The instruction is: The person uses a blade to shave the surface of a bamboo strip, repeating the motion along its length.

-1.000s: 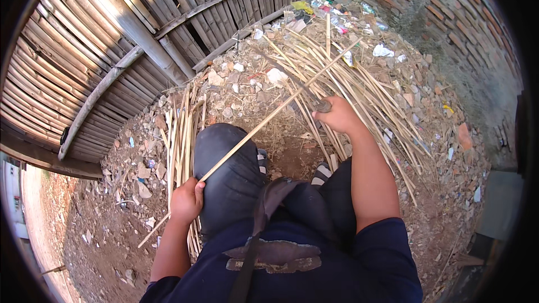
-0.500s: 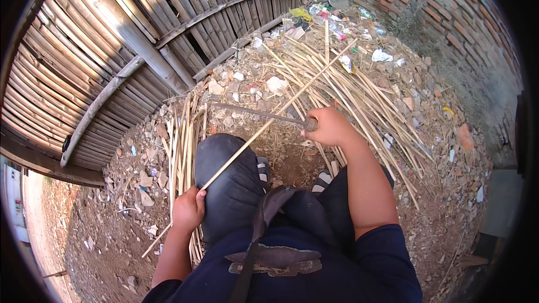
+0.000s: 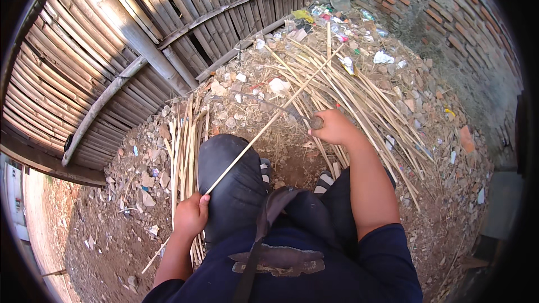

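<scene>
My left hand (image 3: pixel 191 213), beside my left knee, is closed around a long thin bamboo strip (image 3: pixel 245 150). The strip slants up and away to the right, over the knee, and its short near end sticks out below the hand. My right hand (image 3: pixel 335 128) grips the handle of a long knife (image 3: pixel 294 113). Its blade points left and crosses the strip in front of my knees. Motion blurs the blade, so I cannot tell whether it touches the strip.
Many split bamboo strips (image 3: pixel 368 104) lie in a loose pile ahead and to the right. Another bundle of strips (image 3: pixel 182 148) lies by my left leg. Rubble and litter (image 3: pixel 384 57) cover the ground. A bamboo fence (image 3: pixel 126 39) stands at left, a brick wall (image 3: pixel 449 28) at right.
The knife has tilted, its handle end lower and slightly to the right with my right hand. The strip's far end has shifted a little left and down. My left hand keeps its grip.
</scene>
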A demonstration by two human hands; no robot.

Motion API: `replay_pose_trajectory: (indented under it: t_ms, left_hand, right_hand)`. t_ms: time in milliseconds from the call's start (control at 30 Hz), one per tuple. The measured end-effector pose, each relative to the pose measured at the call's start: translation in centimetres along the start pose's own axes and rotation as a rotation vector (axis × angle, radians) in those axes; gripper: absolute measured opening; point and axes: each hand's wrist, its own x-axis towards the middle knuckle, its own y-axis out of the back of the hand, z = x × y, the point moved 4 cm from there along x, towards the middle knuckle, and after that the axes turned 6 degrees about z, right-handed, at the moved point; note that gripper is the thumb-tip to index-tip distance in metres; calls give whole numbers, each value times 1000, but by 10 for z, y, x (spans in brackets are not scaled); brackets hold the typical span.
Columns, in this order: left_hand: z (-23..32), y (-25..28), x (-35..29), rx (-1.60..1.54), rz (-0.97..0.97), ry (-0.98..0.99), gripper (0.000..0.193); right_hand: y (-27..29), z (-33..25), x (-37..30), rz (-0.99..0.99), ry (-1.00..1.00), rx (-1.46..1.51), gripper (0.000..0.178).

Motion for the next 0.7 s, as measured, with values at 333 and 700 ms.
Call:
replay_pose_trajectory:
  t_ms: [333,700]
  left_hand:
    - [16,14,4,39,-94,33,42]
    - [13,1,3,-26,-95,18,44]
  right_hand:
    - [-6,-16,-5,-75,19,-65,41]
    - [-6,-27,-5,-241,-22,-92,57]
